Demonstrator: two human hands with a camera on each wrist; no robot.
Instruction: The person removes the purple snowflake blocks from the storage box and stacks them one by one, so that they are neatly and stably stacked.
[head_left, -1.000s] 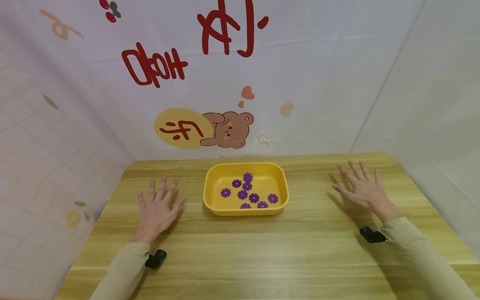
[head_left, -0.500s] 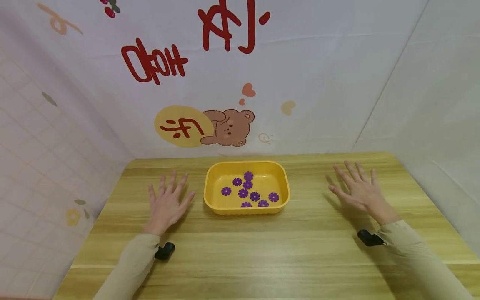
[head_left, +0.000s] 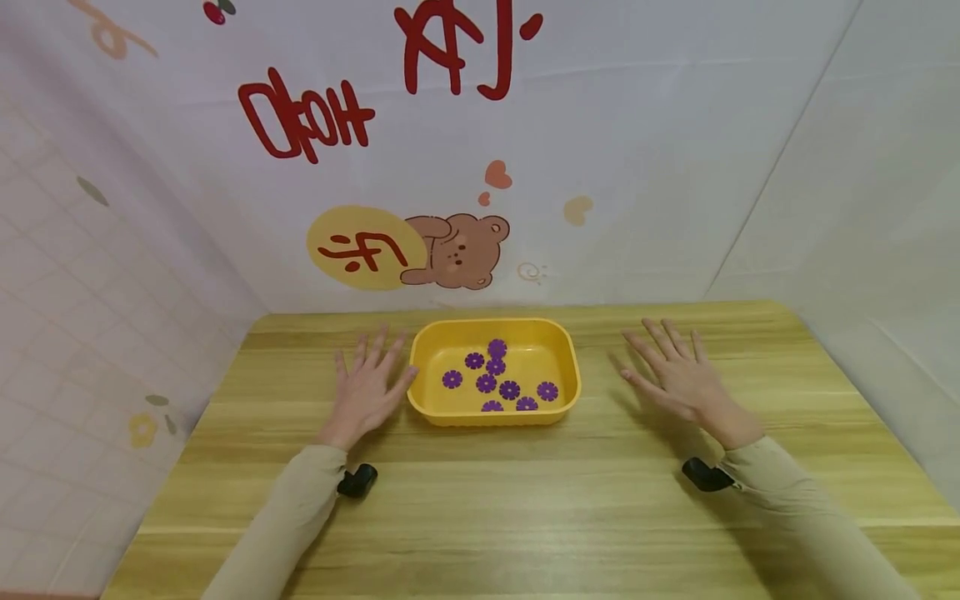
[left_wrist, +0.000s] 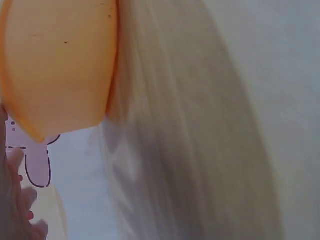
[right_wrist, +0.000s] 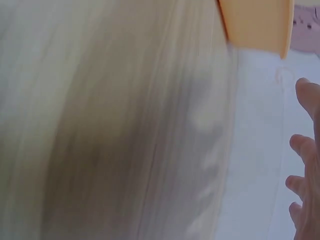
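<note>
A yellow plastic basin (head_left: 495, 419) stands near the back of the table, with several purple notched discs (head_left: 486, 383) scattered over its floor. My left hand (head_left: 365, 392) is spread, its thumb tip right at the basin's left rim. In the left wrist view the basin wall (left_wrist: 62, 65) looms large beside the fingers (left_wrist: 15, 160). To the right of the basin, a gap away from it, hovers my right hand (head_left: 682, 383) with fingers apart and nothing held. The right wrist view has its fingers (right_wrist: 303, 147) at the edge and the basin's side (right_wrist: 257, 25) beyond.
The wood-grain table (head_left: 510, 508) has a rounded back edge against a white printed cloth (head_left: 637, 150), with more cloth hanging at the left and right. A black wrist camera (head_left: 358, 481) sits at the left cuff, another black camera (head_left: 707, 474) at the right.
Both hands have moved inward toward the basin, the left rightward up to the rim, the right leftward. The basin and its discs stay in place; the head view has tilted slightly.
</note>
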